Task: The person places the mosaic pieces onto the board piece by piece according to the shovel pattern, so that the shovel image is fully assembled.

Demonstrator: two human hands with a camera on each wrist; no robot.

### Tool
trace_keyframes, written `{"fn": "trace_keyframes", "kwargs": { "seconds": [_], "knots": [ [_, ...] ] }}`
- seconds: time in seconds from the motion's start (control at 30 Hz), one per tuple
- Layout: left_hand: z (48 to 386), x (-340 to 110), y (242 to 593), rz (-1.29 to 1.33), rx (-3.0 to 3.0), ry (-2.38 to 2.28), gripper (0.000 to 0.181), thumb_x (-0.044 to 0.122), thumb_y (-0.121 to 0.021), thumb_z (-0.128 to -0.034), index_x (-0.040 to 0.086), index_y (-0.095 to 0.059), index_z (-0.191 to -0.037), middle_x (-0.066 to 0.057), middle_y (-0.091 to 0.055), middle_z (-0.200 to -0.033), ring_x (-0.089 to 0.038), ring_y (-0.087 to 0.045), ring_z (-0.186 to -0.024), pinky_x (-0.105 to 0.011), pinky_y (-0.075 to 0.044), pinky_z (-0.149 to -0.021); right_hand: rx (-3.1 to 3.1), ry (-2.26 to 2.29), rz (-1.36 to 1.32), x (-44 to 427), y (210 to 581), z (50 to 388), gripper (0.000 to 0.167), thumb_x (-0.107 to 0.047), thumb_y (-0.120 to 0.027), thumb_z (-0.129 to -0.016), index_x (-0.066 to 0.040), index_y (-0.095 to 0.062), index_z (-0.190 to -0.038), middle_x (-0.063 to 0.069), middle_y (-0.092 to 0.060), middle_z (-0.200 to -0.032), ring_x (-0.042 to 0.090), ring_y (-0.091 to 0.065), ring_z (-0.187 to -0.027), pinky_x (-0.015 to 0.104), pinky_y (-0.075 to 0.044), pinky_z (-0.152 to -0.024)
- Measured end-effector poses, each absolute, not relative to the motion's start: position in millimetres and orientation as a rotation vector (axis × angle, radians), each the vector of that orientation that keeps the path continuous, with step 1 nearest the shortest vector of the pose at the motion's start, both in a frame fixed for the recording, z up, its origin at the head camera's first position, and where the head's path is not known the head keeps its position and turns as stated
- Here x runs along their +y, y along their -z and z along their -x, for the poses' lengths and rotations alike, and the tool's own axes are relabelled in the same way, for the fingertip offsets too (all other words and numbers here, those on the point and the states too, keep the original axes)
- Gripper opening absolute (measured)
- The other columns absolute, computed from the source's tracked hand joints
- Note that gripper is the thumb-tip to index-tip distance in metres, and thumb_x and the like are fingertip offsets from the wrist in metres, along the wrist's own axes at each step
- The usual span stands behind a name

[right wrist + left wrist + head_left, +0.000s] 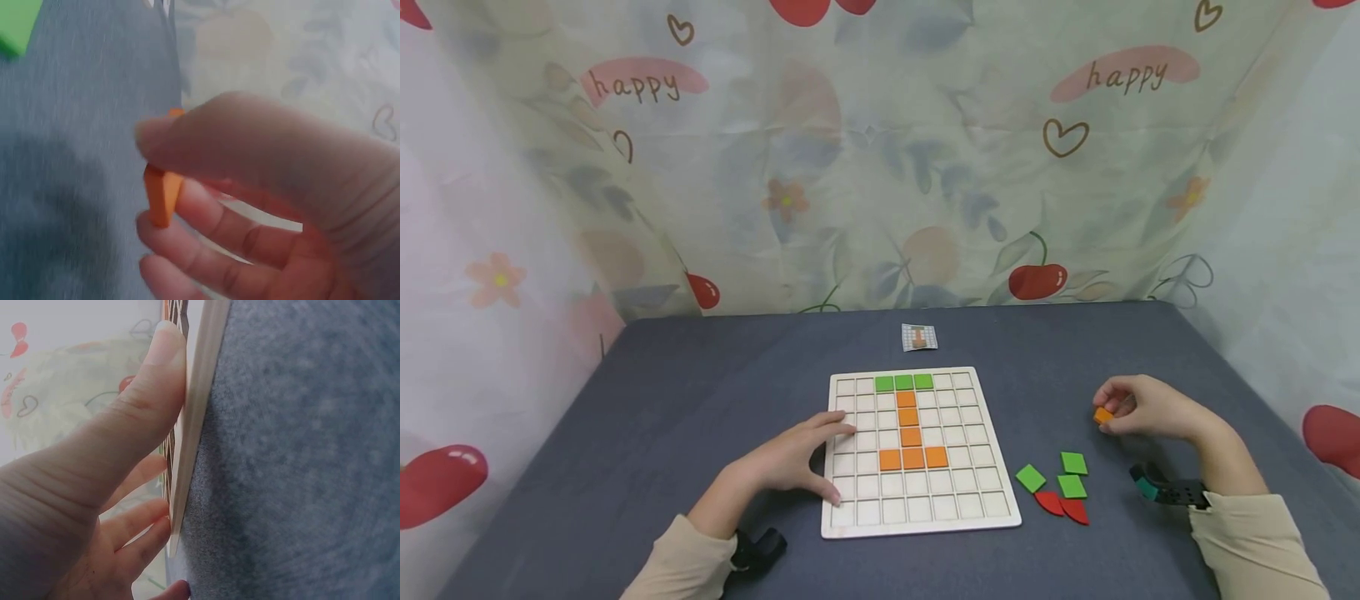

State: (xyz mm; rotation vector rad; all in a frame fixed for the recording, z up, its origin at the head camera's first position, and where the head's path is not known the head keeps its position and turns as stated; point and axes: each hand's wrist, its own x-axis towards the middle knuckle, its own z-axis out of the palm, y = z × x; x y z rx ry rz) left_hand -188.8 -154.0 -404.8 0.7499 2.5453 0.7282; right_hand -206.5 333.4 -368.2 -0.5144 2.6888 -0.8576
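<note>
White grid board (870,512), on worktop (722,375).
Left hand (790,457) spread at its left edge; right hand (1138,407) pinching orange tile (1102,415).

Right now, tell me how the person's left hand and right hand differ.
The left hand touches the left edge of the white grid board; the right hand is off the board, to its right.
The left hand holds no tile; the right hand pinches an orange tile.
The left hand's fingers are spread; the right hand's are curled.
Both come out of beige sleeves.
</note>
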Motion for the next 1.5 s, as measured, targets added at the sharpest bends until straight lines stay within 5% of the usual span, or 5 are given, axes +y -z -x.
{"fn": "trace_keyframes", "kwargs": {
  "seconds": [0.33,1.5],
  "knots": [
    [187.6,-153.5,402.5,-0.752,2.553,-0.727,0.087,0.039,-0.083,-0.0643,0.012,-0.044,-0.138,-0.016,-0.026,-0.152,-0.036,-0.029,-0.139,-0.055,-0.031,-0.107,2.786,0.825,0.593,300.1,362.1,204.0,0.027,-0.020,-0.073,-0.078,-0.005,-0.062,-0.097,0.003,-0.063,-0.090,-0.001,-0.055,-0.077,0.020,-0.050,-0.069],
    [188.4,-153.6,403.5,-0.763,2.548,-0.728,0.088,0.040,-0.083,-0.0644,0.012,-0.044,-0.138,-0.016,-0.026,-0.152,-0.037,-0.029,-0.139,-0.055,-0.031,-0.107,2.709,1.001,0.846,211.6,372.7,187.9,0.028,-0.010,-0.071,-0.079,0.000,-0.065,-0.105,0.008,-0.067,-0.097,0.000,-0.057,-0.072,0.019,-0.052,-0.065]
  ]
}}
